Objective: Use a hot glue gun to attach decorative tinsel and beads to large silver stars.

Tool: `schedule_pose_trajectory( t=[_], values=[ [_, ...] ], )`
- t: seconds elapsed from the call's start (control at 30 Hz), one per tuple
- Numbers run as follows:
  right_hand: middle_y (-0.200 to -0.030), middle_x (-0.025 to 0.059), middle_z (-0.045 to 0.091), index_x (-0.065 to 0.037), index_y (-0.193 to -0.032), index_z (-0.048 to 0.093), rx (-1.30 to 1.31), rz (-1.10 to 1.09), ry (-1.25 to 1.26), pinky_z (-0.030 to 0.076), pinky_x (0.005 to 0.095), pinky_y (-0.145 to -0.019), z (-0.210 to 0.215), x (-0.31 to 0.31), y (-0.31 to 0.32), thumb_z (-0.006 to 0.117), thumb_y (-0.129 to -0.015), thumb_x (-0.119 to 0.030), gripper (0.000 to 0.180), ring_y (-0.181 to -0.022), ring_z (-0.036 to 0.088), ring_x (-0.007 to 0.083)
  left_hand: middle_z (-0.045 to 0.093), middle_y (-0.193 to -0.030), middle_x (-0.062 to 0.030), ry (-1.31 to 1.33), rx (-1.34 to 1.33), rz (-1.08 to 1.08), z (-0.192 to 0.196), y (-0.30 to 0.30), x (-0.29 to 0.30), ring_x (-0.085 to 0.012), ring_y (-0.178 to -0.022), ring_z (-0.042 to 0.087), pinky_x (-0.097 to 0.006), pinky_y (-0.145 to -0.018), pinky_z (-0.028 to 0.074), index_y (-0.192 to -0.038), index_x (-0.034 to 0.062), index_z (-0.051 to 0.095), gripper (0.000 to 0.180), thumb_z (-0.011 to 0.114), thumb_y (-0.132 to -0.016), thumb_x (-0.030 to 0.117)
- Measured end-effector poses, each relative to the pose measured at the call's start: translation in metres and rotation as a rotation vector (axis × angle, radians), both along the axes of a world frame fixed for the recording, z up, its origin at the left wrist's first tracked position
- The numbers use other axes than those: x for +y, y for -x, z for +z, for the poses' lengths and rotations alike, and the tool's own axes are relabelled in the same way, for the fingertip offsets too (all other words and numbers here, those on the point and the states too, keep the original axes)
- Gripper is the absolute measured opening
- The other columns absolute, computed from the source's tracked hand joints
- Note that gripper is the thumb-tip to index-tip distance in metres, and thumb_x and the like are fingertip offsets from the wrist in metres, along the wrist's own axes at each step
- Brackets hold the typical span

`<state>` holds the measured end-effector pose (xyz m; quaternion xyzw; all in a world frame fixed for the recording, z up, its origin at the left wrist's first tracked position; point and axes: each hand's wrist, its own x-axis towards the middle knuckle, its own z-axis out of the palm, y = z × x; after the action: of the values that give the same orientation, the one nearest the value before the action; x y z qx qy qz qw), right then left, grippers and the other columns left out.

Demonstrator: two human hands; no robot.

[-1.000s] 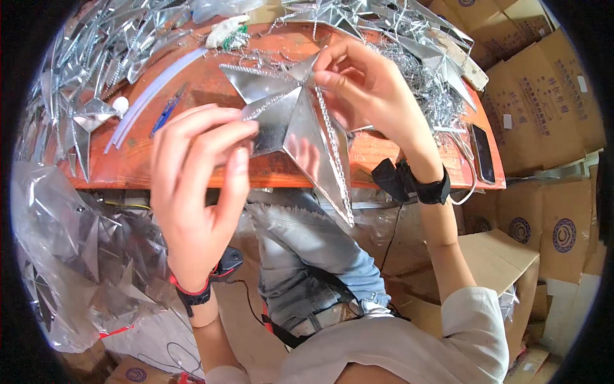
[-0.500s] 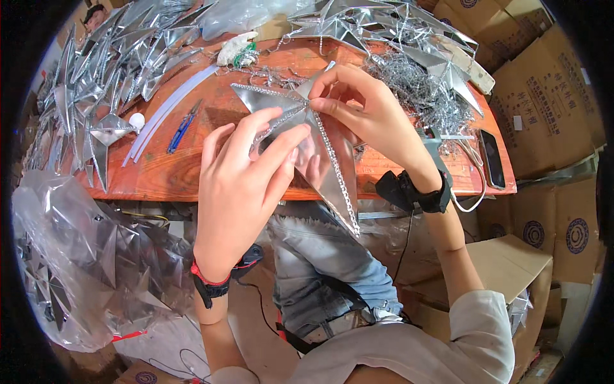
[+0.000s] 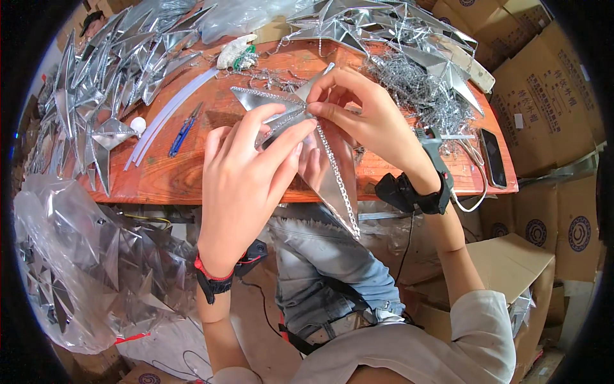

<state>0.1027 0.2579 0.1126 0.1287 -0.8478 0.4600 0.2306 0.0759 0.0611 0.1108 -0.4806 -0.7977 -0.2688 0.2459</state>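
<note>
A shiny silver star (image 3: 329,189) hangs partly over the table's front edge, one long point aimed toward me. Beaded silver trim (image 3: 338,173) runs along its ridges. My left hand (image 3: 240,166) grips the star from its left side, the index fingertip pressed close to the centre. Thumb and index finger of my right hand (image 3: 364,115) are pinched together at the centre, where the trim lines meet. What lies between those fingertips is mostly hidden, but it appears to be the trim.
Silver stars (image 3: 115,77) pile up at the left, more at the back. A tangle of silver trim (image 3: 409,83), a glue gun (image 3: 432,144) and a phone (image 3: 492,157) lie right. Blue-handled tweezers (image 3: 183,136) and white strips (image 3: 169,109) lie left; cardboard boxes (image 3: 550,109) stand beyond.
My left index finger has slid slightly right, nearer the star's centre and my right fingertips. The right hand keeps its pinch there with only a slight shift.
</note>
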Motion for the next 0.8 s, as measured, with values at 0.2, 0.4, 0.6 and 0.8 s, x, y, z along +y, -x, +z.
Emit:
schedule_pose_trajectory(
  t=[0.2,0.4,0.6,0.8],
  values=[
    [-0.079,0.0066,0.060,-0.002,-0.088,0.058,0.019,0.006,-0.007,0.046,0.0265,-0.060,0.002,-0.001,-0.001,0.064,-0.079,-0.007,0.012,-0.067,0.057,0.0144,0.055,-0.109,-0.0034,0.018,0.004,0.001,0.002,0.002,0.002,-0.0185,-0.082,0.055,-0.034,-0.077,0.037,-0.108,0.0174,0.063,0.028,0.059,-0.080,0.014],
    [-0.080,0.0068,0.060,-0.002,-0.090,0.058,-0.051,-0.006,0.065,0.046,0.0264,-0.061,0.004,-0.001,-0.005,0.061,-0.082,-0.007,0.010,-0.069,0.057,0.0148,0.054,-0.110,-0.0034,0.029,-0.012,0.009,-0.001,0.003,0.005,-0.0186,-0.083,0.053,-0.034,-0.077,0.037,-0.108,0.0166,0.063,0.028,0.058,-0.080,0.015],
    [-0.080,0.0087,0.059,-0.002,-0.092,0.058,-0.018,-0.019,0.062,0.047,0.0278,-0.062,0.006,0.001,-0.010,0.059,-0.084,-0.008,0.010,-0.070,0.057,0.0175,0.054,-0.109,-0.0030,0.029,-0.003,0.022,0.001,0.004,0.008,-0.0184,-0.082,0.052,-0.034,-0.076,0.037,-0.108,0.0157,0.062,0.028,0.058,-0.081,0.015],
    [-0.084,0.0102,0.055,-0.003,-0.093,0.059,0.115,-0.043,-0.078,0.048,0.0296,-0.064,0.000,0.001,-0.009,0.059,-0.084,-0.008,0.011,-0.073,0.058,0.0217,0.055,-0.107,-0.0020,0.034,0.026,0.049,-0.002,0.005,0.008,-0.0180,-0.080,0.051,-0.033,-0.074,0.036,-0.107,0.0160,0.062,0.026,0.057,-0.082,0.016]
  ],
)
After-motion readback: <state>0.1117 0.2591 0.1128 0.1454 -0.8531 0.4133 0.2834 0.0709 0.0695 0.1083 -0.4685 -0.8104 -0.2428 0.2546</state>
